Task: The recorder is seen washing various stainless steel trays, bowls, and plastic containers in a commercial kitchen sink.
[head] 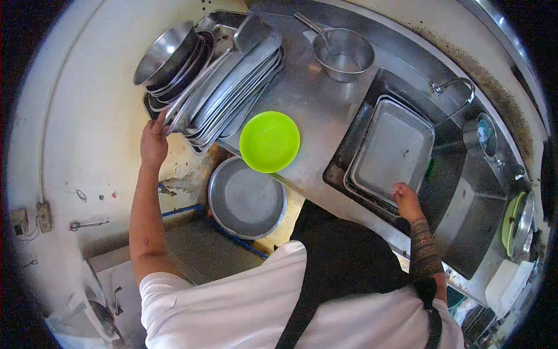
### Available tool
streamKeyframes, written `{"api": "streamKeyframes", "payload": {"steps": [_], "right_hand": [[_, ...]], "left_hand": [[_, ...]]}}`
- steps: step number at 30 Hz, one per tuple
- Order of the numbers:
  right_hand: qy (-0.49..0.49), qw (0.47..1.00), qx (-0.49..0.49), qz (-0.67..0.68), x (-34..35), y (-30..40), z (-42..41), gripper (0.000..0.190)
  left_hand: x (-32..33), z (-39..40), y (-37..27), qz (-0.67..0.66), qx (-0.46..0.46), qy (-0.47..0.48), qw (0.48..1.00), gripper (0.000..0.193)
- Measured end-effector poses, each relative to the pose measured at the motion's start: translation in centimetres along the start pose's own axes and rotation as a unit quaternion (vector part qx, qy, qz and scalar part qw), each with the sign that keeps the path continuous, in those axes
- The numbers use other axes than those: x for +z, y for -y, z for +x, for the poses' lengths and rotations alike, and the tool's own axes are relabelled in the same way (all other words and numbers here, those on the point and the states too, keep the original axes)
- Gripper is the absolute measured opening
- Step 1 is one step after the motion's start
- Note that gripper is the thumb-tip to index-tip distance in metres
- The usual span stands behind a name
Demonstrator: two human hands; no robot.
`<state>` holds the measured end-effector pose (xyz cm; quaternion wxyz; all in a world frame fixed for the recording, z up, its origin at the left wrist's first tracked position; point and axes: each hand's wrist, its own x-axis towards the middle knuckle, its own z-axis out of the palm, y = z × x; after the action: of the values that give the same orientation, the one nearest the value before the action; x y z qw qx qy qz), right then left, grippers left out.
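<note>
At the left end of the counter, my left hand (154,144) grips the near end of a metal tray (192,94) leaning on a stack of flat metal trays (242,96). Its fingertips are partly hidden behind the edge. Over the sink, my right hand (408,203) has its fingers curled at the near right corner of a rectangular metal pan (392,144). The hand covers that corner. The pan rests in the left sink basin (348,152), apparently with another dark-rimmed pan under it. A bright green round bowl (270,141) sits at the counter's front edge between my hands.
Nested metal bowls (168,54) lean behind the trays. A saucepan (343,54) stands at the back of the steel counter (301,87). Faucets (462,83) reach over the sink. A large round metal basin (247,198) is below the counter edge. A white container (508,288) lies far right.
</note>
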<state>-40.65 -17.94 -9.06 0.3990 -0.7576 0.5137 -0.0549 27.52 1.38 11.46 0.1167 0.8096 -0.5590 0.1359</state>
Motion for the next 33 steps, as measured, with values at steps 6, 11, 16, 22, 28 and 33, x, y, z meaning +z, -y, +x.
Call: {"api": "streamKeyframes", "payload": {"steps": [6,11,16,22,28,33], "right_hand": [[0.002,1.000,0.012,-0.003,0.7,0.2,0.6,0.020],[0.031,0.999,0.003,0.011,1.6,-1.0,0.8,0.020],[0.038,0.999,0.010,0.027,1.2,0.8,1.9,0.021],[-0.017,0.996,-0.087,-0.029,1.8,0.0,3.6,0.022],[-0.022,0.998,-0.040,-0.039,-1.1,-1.4,5.1,0.022],[-0.092,0.995,-0.034,0.020,-5.7,-7.0,15.2,0.020]], "left_hand": [[1.2,-2.2,0.4,-0.042,-0.013,-0.026,0.999,0.048],[0.3,-1.0,1.9,-0.005,-0.034,-0.028,0.999,0.049],[1.5,0.3,1.7,0.079,-0.011,0.035,0.996,0.052],[3.3,3.2,2.8,-0.019,-0.012,0.076,0.997,0.066],[0.1,2.0,-2.4,0.033,0.038,0.198,0.979,0.063],[2.1,3.4,0.7,-0.295,-0.048,0.137,0.944,0.050]]}}
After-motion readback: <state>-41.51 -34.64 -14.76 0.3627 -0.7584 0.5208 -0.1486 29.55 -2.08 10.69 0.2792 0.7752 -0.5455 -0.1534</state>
